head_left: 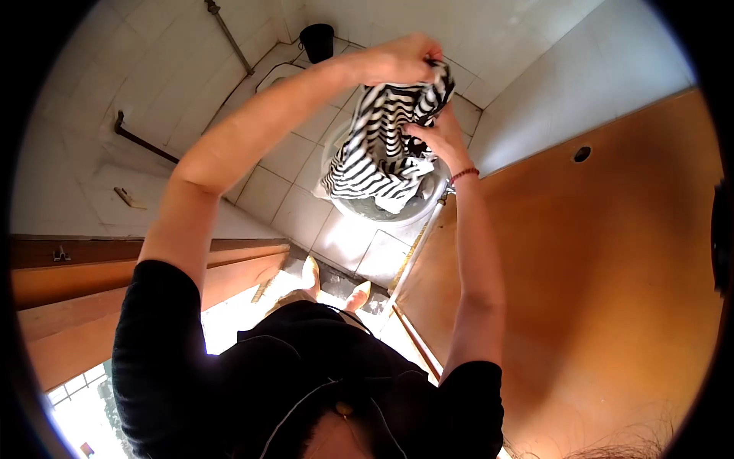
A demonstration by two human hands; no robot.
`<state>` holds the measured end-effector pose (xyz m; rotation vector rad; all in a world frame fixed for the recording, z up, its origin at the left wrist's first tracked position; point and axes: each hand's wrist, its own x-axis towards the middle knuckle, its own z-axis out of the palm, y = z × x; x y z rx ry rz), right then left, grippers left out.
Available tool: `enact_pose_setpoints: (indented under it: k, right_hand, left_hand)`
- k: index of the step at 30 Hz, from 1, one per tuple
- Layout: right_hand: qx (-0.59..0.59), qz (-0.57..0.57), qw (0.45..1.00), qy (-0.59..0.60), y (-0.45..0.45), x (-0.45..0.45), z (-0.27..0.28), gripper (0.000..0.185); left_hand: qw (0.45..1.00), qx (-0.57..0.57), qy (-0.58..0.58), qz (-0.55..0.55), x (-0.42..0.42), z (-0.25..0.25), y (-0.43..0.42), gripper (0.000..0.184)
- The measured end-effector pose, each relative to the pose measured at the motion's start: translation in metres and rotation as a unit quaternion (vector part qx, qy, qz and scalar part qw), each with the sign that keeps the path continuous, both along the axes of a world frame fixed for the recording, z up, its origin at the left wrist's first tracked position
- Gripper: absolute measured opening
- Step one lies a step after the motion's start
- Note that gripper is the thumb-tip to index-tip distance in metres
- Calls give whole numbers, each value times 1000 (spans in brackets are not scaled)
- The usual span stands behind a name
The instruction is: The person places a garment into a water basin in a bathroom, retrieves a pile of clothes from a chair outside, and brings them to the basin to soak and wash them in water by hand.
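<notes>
A black-and-white striped cloth [359, 164], perhaps a garment, hangs bunched from both my hands. My left hand [409, 60] is closed on its upper edge, fingers curled out of sight behind the fabric. Lower and to the right, my right hand [442, 144] grips a fold of it, the thumb on the near side. A beaded red bracelet [464, 174] circles my right wrist. Beneath the cloth stands a round pale basin [382, 219] holding what looks like water. Part of the cloth hangs over the basin; its far rim is hidden.
A black bucket [317, 42] stands on the tiled floor [294, 157] by the far wall. On the right is a large orange-brown door [581, 268] with a round hole. Dark pipes [145, 141] run along the left wall. My feet are at the doorway.
</notes>
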<state>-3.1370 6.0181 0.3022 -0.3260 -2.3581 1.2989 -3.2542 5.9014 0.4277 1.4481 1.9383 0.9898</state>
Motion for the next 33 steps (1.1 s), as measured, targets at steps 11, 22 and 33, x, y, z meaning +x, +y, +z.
enact_pose_setpoints:
  k: [11, 22, 33]
  right_hand:
    - [-226, -58, 971, 57, -35, -8, 20, 19]
    - [94, -151, 937, -302, 14, 49, -314, 50]
    - [162, -9, 914, -373, -7, -1, -542, 70]
  left_hand:
    - [959, -30, -72, 272, -67, -248, -57, 41]
    - [931, -36, -6, 364, -50, -448, -52, 31]
    - [934, -306, 134, 129, -21, -728, -27, 54]
